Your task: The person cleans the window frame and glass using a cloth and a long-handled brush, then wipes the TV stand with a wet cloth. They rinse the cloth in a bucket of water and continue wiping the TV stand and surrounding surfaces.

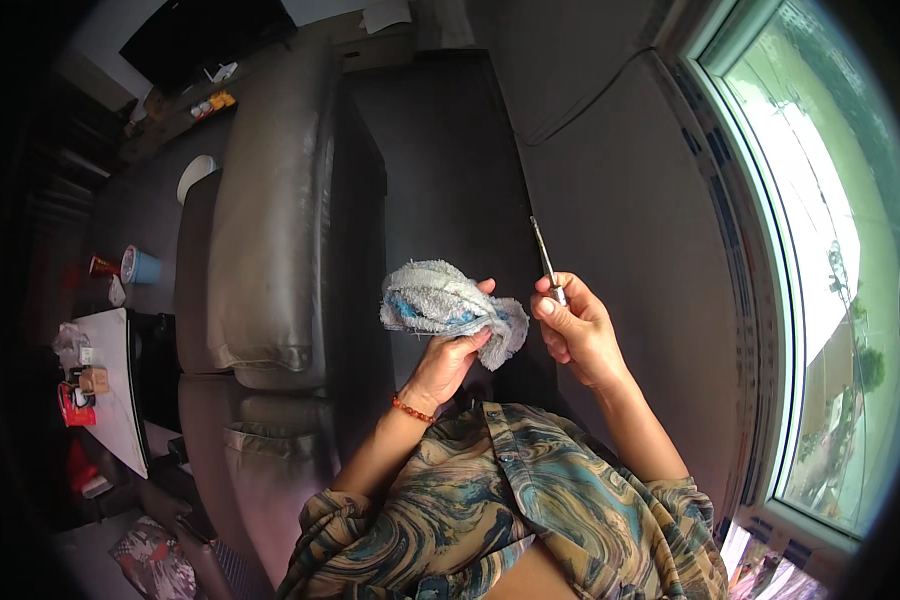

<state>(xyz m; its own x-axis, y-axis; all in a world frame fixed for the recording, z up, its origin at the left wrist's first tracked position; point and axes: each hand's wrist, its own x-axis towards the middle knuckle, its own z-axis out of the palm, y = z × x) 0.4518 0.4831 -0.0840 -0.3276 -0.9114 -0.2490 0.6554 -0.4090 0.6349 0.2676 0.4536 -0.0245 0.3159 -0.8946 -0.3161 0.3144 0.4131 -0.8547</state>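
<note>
My left hand [444, 367] grips a bunched grey-white terry cloth [442, 300] with blue patches. Part of the cloth pokes out between thumb and fingers towards the right. In my right hand [579, 330] is a slim metal tool, apparently a screwdriver [543, 251]. Its shank points up and away from me, and my fist hides most of its handle. The tool's tip is clear of the cloth; a small gap separates the two hands. Both are held in front of my body, above the dark floor strip between a sofa and the wall.
A leather sofa [270, 210] runs along the left. On the right, a grey wall [630, 195] meets a large window [817, 300]; a cable [600, 97] hangs there. Further left are a white-topped table [112, 382] with small items, a blue bin [141, 266] and a television [206, 41].
</note>
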